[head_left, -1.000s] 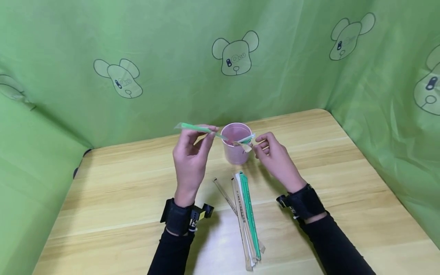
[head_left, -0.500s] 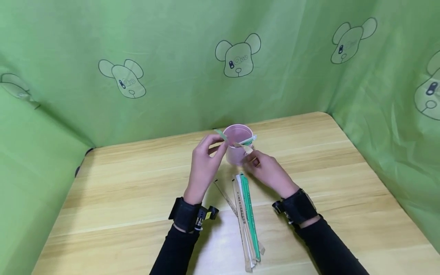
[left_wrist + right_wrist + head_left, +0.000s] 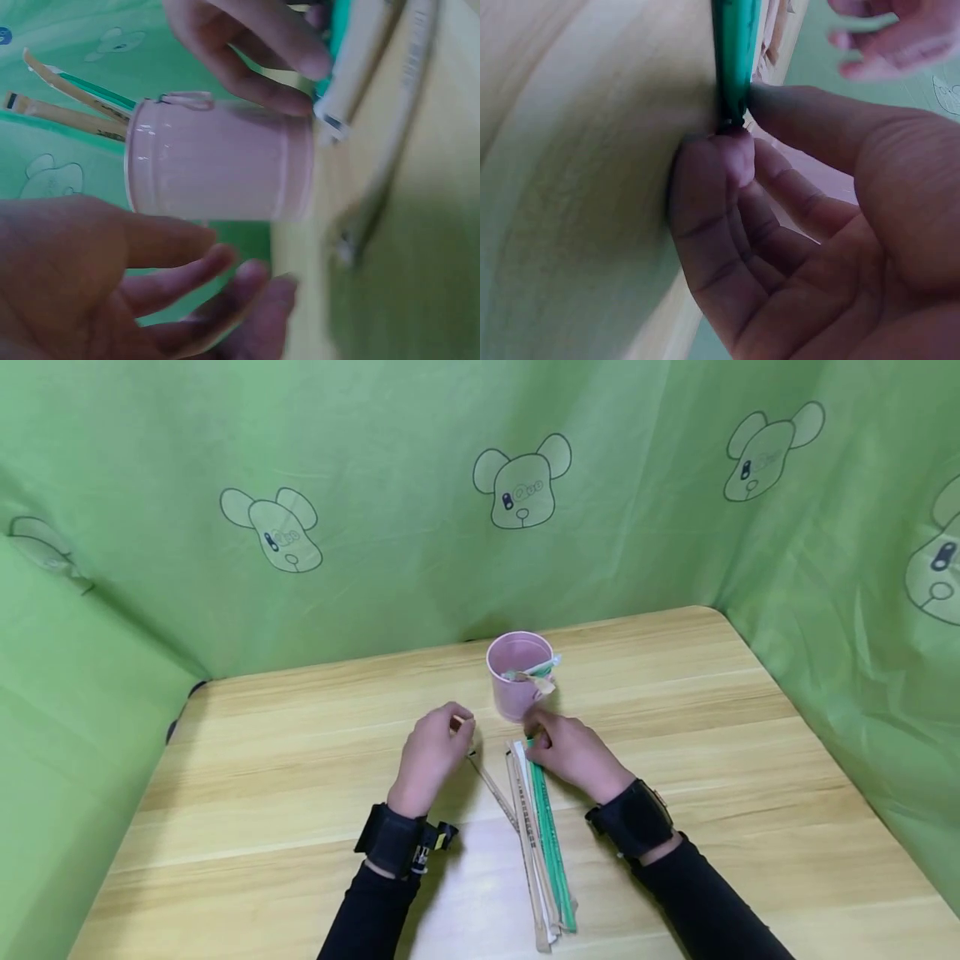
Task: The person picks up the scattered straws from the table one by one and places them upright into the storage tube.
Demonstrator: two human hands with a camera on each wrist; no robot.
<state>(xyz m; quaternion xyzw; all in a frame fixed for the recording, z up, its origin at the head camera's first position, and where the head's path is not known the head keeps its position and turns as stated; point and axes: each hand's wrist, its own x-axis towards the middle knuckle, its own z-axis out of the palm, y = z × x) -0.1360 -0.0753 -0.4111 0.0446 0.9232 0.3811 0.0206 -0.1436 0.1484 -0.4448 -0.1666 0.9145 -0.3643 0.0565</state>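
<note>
My right hand [image 3: 566, 747] is at the far end of a green wrapped straw [image 3: 736, 52], pinching its dark tip between thumb and fingers. Beside that straw lie white and brown paper-wrapped straws [image 3: 525, 827] in a bundle on the table. My left hand [image 3: 435, 756] hovers with loosely bent fingers and nothing between them, near the end of a thin brown straw [image 3: 491, 789] lying at a slant. Behind both hands stands a pink bucket [image 3: 217, 161]; several wrapped straws [image 3: 71, 116] lean out over its rim.
A wooden table [image 3: 262, 793] with a rounded far corner carries everything. Green cloth [image 3: 390, 527] printed with bear heads hangs behind it and along both sides.
My left hand let go of a green straw at the bucket and drew back toward me, left. My right hand came down from the bucket rim to the bundle; a green straw there shifted slightly.
</note>
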